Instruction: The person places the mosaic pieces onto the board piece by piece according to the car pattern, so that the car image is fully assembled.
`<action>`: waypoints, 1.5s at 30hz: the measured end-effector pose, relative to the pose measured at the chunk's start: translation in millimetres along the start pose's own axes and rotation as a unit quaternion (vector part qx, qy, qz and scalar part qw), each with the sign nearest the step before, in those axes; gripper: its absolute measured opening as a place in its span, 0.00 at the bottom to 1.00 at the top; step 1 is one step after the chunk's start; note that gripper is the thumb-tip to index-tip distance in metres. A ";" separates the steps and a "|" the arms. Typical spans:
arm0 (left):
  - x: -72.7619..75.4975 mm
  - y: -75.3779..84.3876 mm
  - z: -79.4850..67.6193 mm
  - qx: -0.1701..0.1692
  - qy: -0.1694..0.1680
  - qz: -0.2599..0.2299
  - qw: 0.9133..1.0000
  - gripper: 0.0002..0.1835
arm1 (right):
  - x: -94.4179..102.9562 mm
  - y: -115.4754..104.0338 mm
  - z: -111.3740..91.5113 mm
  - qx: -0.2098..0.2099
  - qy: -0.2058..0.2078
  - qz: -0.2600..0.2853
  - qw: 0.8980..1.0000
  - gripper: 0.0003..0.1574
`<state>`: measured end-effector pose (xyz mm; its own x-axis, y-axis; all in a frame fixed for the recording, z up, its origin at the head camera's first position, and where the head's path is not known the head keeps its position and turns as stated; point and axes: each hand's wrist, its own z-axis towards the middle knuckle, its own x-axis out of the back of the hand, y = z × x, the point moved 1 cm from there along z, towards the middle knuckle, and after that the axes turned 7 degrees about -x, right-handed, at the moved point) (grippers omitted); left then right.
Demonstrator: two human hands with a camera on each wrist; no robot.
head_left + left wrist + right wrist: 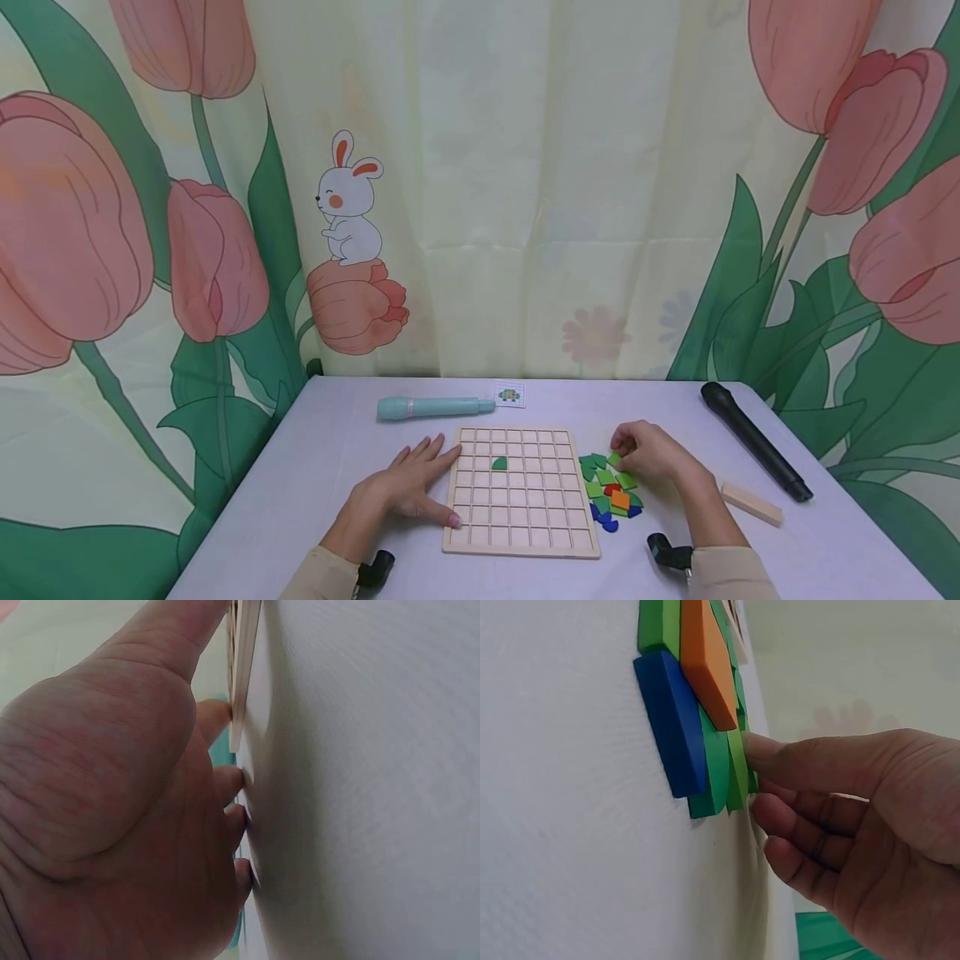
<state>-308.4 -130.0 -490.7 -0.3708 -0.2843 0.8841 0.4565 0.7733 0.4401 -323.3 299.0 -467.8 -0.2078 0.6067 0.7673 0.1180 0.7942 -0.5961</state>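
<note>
A wooden grid board lies on the white table, with one dark green quarter-round tile in an upper cell. My left hand is spread at its left side, thumb and index fingertip on the frame; in the left wrist view the palm and straight fingers show. To the board's right is a loose pile of green, blue, red and orange tiles. My right hand is at the pile's far edge, thumb and curled fingers pinching a light green square tile. In the right wrist view, nearer tiles partly hide the fingertips.
Behind the board lie a light blue marker-like stick and a small picture card. On the right are a wooden block beside my forearm and a long black cylinder. A printed curtain hangs behind the table.
</note>
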 end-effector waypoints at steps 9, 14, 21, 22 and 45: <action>0.2 -0.9 1.0 0.000 0.002 0.000 1.000 0.66 | 0.2 2.5 -1.1 0.004 -0.006 -0.007 1.000 0.11; -0.5 -0.8 0.5 0.002 -0.001 0.000 1.000 0.66 | -1.4 2.8 -0.6 0.009 0.002 0.020 1.000 0.13; -1.6 -1.0 0.6 0.006 -0.003 0.000 1.000 0.66 | -1.8 -3.4 1.9 0.030 0.029 0.090 0.995 0.12; -1.7 -0.9 0.7 0.006 -0.002 0.001 1.000 0.66 | -1.7 -5.7 2.1 0.035 0.037 0.100 0.994 0.13; 1.6 3.2 -1.3 -0.007 0.001 0.012 1.000 0.65 | -33.4 -65.8 0.5 0.149 0.052 0.122 0.980 0.16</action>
<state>-306.4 -128.7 -487.7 -0.3574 -0.2668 0.8950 0.4768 0.7719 0.4205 -324.7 226.5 -454.3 -0.1070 0.7902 0.6035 -0.1392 0.5891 -0.7960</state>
